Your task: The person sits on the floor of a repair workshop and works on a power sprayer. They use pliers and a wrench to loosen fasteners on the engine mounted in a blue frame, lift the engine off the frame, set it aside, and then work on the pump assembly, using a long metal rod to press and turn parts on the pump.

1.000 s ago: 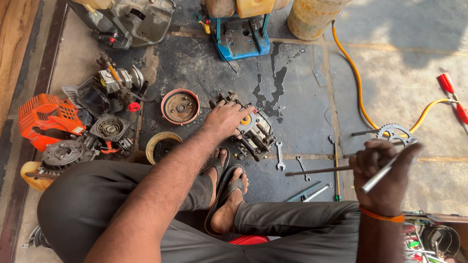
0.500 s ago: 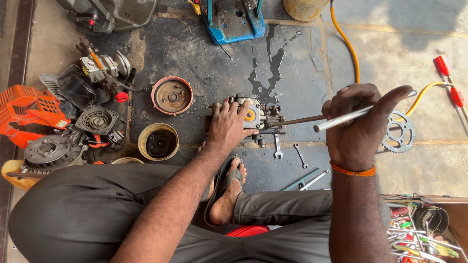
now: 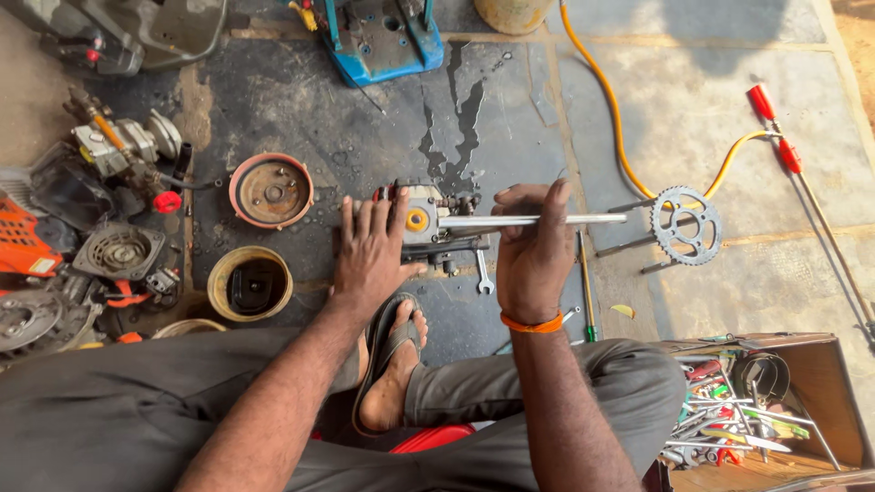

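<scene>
The left hand (image 3: pixel 372 251) is lying open and flat on the small engine (image 3: pixel 428 223) on the floor (image 3: pixel 729 301); the right hand (image 3: pixel 533 251) is closing tight around a long metal bar (image 3: pixel 602 219), which is reaching to the engine; a spanner (image 3: pixel 483 273) is lying just beside; a sprocket (image 3: pixel 685 225) is sitting near the bar's far end; a toolbox (image 3: pixel 820 401) is standing well apart.

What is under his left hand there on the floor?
The left hand lies flat on a small engine part on the dark floor. Only the part's right end shows; the palm hides the rest.
</scene>
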